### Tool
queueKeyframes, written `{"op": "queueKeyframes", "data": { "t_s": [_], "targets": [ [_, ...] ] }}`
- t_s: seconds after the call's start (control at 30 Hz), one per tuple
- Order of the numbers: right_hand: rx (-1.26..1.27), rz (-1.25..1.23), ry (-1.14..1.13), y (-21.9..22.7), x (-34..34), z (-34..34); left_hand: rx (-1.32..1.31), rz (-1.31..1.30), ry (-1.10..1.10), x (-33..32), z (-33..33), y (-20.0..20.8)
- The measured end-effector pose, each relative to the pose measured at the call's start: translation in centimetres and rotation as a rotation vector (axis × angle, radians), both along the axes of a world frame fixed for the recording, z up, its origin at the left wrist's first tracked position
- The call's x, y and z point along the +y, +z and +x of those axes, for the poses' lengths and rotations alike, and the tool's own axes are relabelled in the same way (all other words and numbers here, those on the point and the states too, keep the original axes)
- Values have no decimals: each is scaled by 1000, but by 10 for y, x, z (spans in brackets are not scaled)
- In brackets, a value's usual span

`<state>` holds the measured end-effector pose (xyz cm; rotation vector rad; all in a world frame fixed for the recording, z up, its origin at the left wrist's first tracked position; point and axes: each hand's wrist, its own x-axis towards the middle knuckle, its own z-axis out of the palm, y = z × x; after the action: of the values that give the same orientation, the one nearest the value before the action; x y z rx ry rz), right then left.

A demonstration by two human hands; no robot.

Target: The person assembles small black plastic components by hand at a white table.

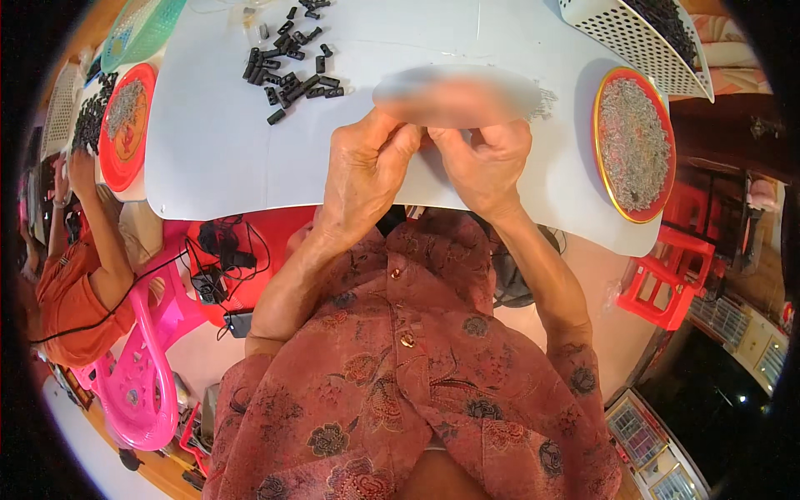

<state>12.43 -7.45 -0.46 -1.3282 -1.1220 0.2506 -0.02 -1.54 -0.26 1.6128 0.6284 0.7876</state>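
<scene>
Left hand [367, 167] and right hand [485, 167] are upper centre; blur hides whether fingers [399, 150] grasp anything. Black parts [302, 87] lie upper left.

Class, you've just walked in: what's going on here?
A person holds the left hand and right hand close together over the white table, near its edge; blur hides the fingertips and anything held. Loose black pieces lie beyond, to the left, and a red plate of small, pale pieces sits to the right. Another person in orange is at far left.
</scene>
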Motion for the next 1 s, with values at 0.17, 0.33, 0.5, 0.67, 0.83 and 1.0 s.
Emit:
{"op": "queueKeyframes", "data": {
  "t_s": [0.17, 0.33, 0.5, 0.67, 0.83, 1.0],
  "targets": [
    [-178, -27, 14, 7, -2, 4, 63, 49, -15, 2, -3, -2],
    [-195, -207, 114, 19, -11, 15, 28, -86, -10, 1, -1, 7],
    [-365, -181, 96, 26, -14, 16, -29, -180, -18, 3, 1, 0],
    [-437, -166, 102, 17, -9, 14, 22, -185, -66, 9, 0, 5],
    [-288, -123, 100, 5, -8, 9, -34, -334, -161, 11, -4, 10],
    [-224, -131, 160, 9, -9, 15, -158, -612, -252, 11, -3, 5]
  ]
}}
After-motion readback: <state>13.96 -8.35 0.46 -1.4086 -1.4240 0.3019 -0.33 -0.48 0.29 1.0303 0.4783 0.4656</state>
